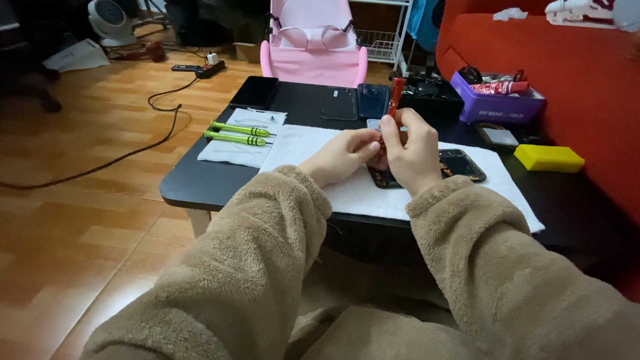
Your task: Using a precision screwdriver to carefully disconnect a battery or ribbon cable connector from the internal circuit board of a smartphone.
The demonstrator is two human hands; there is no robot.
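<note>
My right hand (410,150) grips a red screwdriver (396,92) held upright, its tip down on an opened dark phone (460,165) lying on a white cloth (303,143). My left hand (341,155) rests on the cloth beside the phone's left end, fingers touching the screwdriver's lower part. Both arms wear fuzzy tan sleeves. The phone's left half is hidden behind my hands.
Two green screwdrivers (239,133) lie on a small white sheet at the left of the black table (193,183). Three dark phones or panels (340,103) lie at the back. A purple box (497,100), a yellow block (549,157), a red sofa and a pink chair (312,47) surround it.
</note>
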